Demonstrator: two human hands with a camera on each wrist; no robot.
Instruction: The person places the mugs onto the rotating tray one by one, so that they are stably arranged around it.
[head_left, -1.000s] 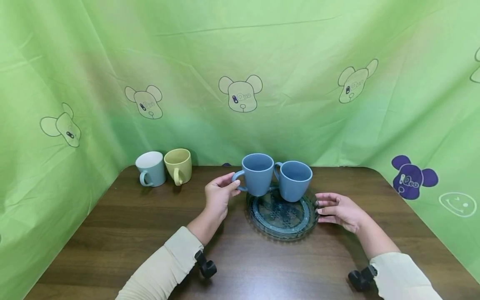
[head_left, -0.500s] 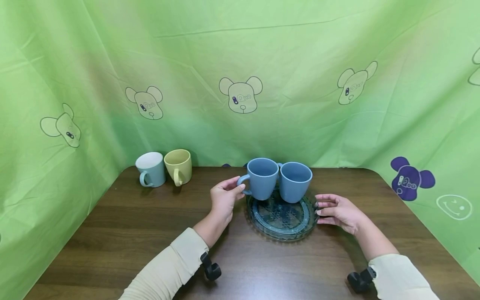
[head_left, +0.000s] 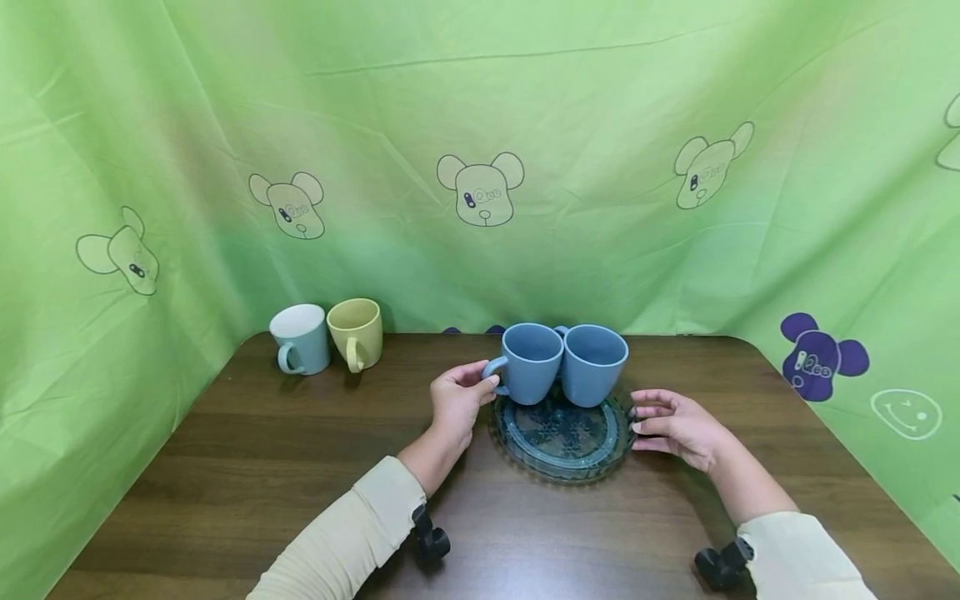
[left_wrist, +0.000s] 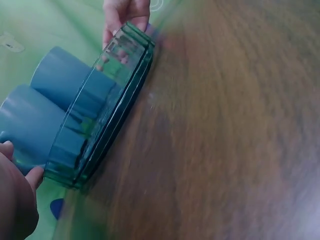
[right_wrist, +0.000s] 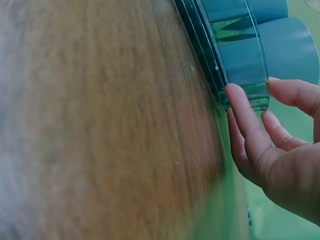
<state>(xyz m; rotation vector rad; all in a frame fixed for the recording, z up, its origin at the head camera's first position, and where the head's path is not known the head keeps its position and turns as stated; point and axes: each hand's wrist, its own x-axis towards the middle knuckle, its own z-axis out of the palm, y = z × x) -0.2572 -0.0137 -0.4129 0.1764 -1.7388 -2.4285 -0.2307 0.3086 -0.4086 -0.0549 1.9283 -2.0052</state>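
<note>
My left hand (head_left: 455, 402) pinches the handle of a blue mug (head_left: 531, 367), which stands upright in the back left part of a round, clear blue-green tray (head_left: 567, 471). A second blue mug (head_left: 594, 371) stands right beside it in the same tray, its handle partly hidden between the two. My right hand (head_left: 678, 427) touches the tray's right side with fairly straight fingers. In the right wrist view, fingertips (right_wrist: 234, 92) rest against the see-through wall. The left wrist view shows both mugs behind that wall, and whether the held mug bears fully on the tray floor is hidden.
A light-blue mug (head_left: 302, 340) with a white inside and a yellow mug (head_left: 356, 335) stand together at the table's back left corner. The brown wooden table (head_left: 315, 450) meets a green cloth (head_left: 390, 167) printed with bear heads along its back and sides.
My left hand has moved the blue mug rightward and down onto the tray, closing the gap to the second blue mug. My right hand has stayed nearly still at the tray's side.
</note>
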